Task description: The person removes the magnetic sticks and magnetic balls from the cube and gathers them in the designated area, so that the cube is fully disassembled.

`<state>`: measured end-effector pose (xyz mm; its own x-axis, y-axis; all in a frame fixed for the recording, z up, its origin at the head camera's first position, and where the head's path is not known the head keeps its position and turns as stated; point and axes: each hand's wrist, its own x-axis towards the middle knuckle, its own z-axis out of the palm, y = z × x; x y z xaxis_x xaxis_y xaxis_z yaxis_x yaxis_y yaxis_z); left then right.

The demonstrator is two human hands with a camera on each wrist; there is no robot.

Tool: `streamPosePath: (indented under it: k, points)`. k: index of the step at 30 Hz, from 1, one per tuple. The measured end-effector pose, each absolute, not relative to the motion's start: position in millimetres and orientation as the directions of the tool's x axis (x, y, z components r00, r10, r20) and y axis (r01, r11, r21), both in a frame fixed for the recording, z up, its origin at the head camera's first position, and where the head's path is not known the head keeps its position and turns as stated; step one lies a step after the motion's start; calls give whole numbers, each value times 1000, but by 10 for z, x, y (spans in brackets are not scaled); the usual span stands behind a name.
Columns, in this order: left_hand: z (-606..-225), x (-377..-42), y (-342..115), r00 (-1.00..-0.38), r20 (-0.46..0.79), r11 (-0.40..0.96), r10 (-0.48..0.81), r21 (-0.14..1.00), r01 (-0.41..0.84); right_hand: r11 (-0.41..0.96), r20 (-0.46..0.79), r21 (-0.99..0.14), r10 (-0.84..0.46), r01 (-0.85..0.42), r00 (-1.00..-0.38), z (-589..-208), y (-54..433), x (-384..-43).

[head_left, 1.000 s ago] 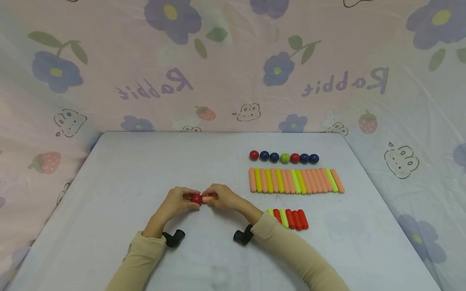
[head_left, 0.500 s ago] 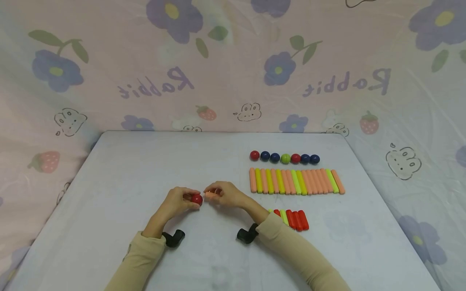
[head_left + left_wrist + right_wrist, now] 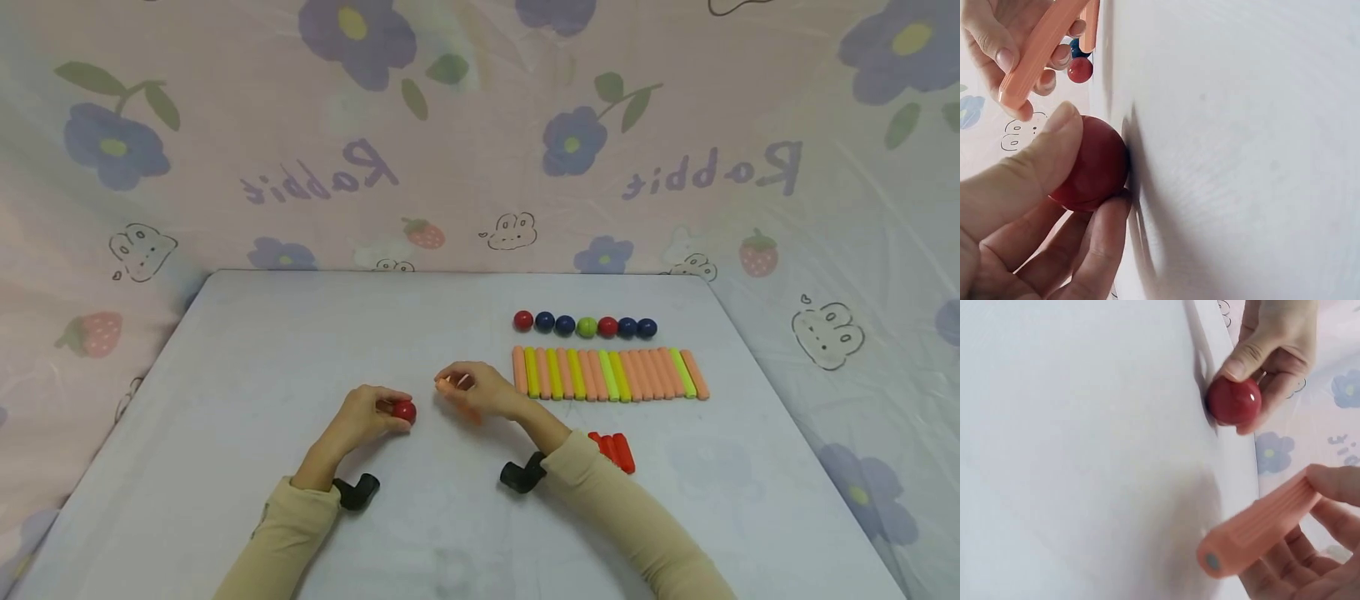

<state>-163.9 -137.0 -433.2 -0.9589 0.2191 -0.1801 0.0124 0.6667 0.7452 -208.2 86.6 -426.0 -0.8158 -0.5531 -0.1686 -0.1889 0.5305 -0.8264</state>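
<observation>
Between thumb and fingers, my left hand (image 3: 367,410) pinches a glossy red ball (image 3: 405,412) low over the white table. In the left wrist view the ball (image 3: 1099,165) sits at or just above the surface; contact is unclear. My right hand (image 3: 483,390) is to the ball's right, apart from it. It pinches a salmon-orange ribbed rod (image 3: 1263,525) by one end, thumb against fingers. The rod's free end carries a small grey disc in the right wrist view and points down toward the table. Ball and rod do not touch.
At the back right lies a row of red, blue and green balls (image 3: 587,327). Below it lie orange, yellow and green rods (image 3: 611,373) side by side. Short red rods (image 3: 617,452) show partly behind my right sleeve. A printed cloth (image 3: 480,183) hangs behind the table.
One second ago the rod's end was against the red ball. My right hand has drawn it away to the right and tilted it. The left hand and ball have stayed in place.
</observation>
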Motion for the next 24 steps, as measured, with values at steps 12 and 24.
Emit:
streamPosePath:
  k: [12,24]
  points:
    - [-4347,-1629,-1368,-960,-162,679,227,733,37,480,-170,-872,-486,-99,-857,-4134,1161,-2221]
    - [-4329,-1634,-1366,-961,-167,680,222,733,29,565,-230,-825,-369,-21,-900,-4107,1380,-2395]
